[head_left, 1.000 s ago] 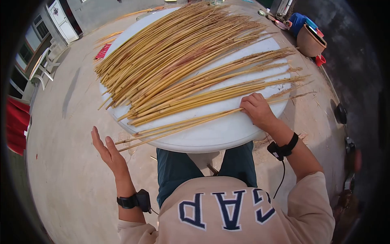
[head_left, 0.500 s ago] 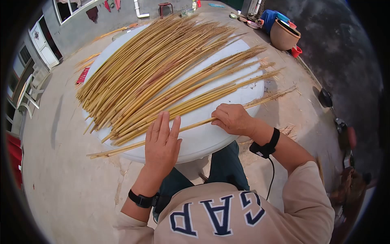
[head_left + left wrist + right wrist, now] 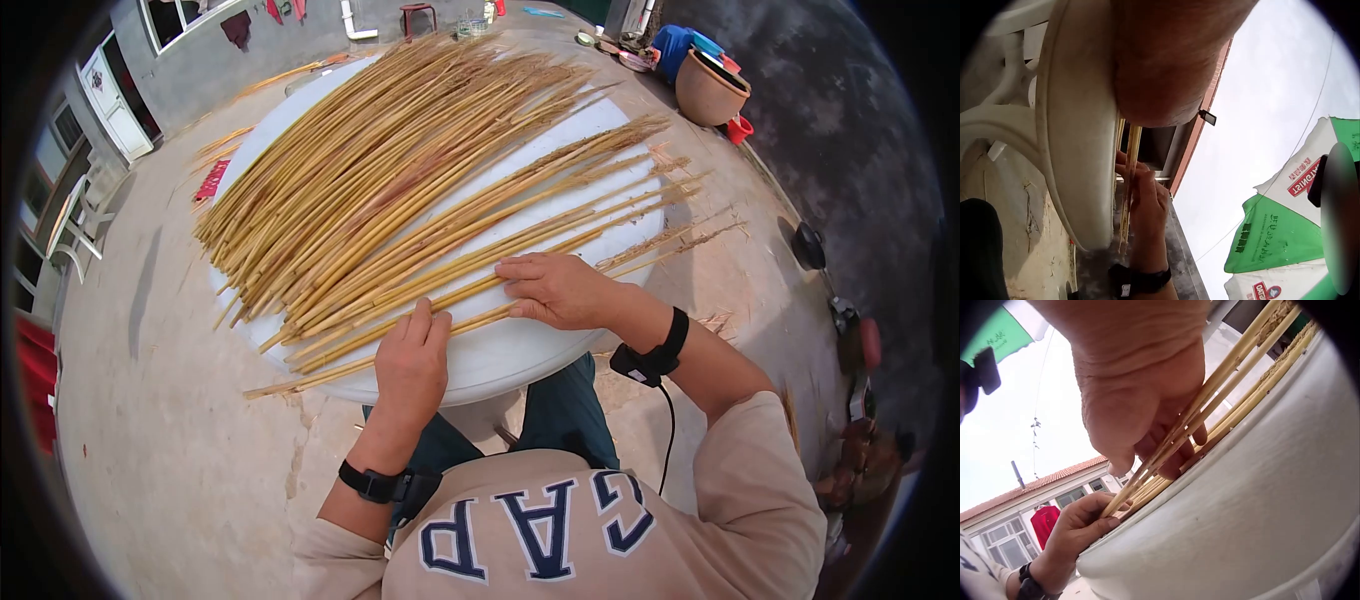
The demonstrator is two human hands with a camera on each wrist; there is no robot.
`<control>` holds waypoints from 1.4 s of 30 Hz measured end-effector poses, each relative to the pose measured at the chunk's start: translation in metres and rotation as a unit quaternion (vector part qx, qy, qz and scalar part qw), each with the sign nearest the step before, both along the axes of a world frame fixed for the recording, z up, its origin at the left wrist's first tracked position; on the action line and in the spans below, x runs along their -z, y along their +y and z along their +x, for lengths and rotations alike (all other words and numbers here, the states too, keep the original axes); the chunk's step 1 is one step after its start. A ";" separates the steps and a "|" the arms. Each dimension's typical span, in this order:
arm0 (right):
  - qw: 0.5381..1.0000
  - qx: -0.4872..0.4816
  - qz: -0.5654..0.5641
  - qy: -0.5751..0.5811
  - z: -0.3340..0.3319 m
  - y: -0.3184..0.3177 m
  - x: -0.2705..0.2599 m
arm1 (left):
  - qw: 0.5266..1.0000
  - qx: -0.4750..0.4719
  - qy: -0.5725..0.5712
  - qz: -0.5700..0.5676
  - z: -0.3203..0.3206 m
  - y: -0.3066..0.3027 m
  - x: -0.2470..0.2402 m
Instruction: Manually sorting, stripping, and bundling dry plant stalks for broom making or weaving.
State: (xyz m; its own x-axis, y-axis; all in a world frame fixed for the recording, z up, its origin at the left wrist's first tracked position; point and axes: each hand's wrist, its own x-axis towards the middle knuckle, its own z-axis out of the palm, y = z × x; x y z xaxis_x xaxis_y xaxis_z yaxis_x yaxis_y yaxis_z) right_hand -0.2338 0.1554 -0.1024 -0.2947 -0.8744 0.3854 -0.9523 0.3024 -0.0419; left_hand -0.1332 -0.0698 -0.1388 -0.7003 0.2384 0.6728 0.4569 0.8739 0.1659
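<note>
Long, thin yellow stalks with feathery tips form a wide layer (image 3: 340,190) on a round white table (image 3: 490,365). Several thinner rows lie nearer the person. At the front edge, the left hand (image 3: 412,365) holds a few stalks (image 3: 315,379); the right wrist view has its thumb and fingers on either side of them (image 3: 1079,528). The right hand (image 3: 565,290) is farther right along these stalks, fingers extended toward the neighbouring row and thumb beside the front ones. Stalks cross in front of its fingers (image 3: 1169,440) in the right wrist view.
A large clay pot (image 3: 712,88) and a small red bucket (image 3: 739,129) stand on the ground at the upper right. A white chair (image 3: 75,225) is at the left. More stalks lie on the ground behind the table.
From one second ago, both hands have come closer together, the left moving onto the stalks. Since half a second ago, the right fingers have straightened from a pinch and the left fingers have bent.
</note>
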 end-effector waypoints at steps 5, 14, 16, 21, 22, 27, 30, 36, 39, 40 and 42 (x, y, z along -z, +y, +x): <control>0.973 0.110 -0.014 -0.203 0.001 0.001 -0.010 | 1.000 -0.010 -0.026 0.000 0.003 0.000 -0.001; 0.972 0.115 0.003 -0.205 -0.001 -0.014 -0.012 | 1.000 -0.002 -0.005 -0.018 0.007 -0.002 0.001; 0.981 0.109 -0.032 -0.158 -0.009 -0.021 -0.006 | 1.000 0.003 0.001 -0.028 0.008 -0.003 0.003; 0.993 0.075 -0.020 -0.092 -0.016 -0.028 0.001 | 1.000 -0.002 0.003 -0.005 0.009 -0.001 0.000; 0.980 0.104 0.043 -0.161 -0.015 -0.029 -0.008 | 1.000 -0.006 0.003 -0.004 0.009 -0.001 -0.001; 0.974 0.126 0.010 -0.186 -0.022 -0.048 -0.012 | 1.000 -0.006 0.000 -0.014 0.009 0.000 -0.003; 0.995 0.057 -0.062 -0.055 -0.031 -0.060 -0.003 | 1.000 -0.006 0.000 -0.007 0.009 -0.001 -0.002; 0.991 0.090 -0.034 -0.094 -0.027 -0.060 -0.007 | 1.000 0.010 0.004 -0.003 0.010 -0.002 -0.001; 0.983 0.104 -0.021 -0.150 -0.014 -0.051 -0.021 | 0.999 0.030 0.043 -0.002 0.012 -0.003 0.000; 0.979 0.088 -0.002 -0.184 -0.010 -0.047 -0.023 | 0.999 0.031 0.042 0.001 0.014 -0.005 0.000; 0.973 0.074 0.019 -0.218 -0.003 -0.043 -0.021 | 0.997 0.066 -0.015 -0.046 0.019 -0.009 0.001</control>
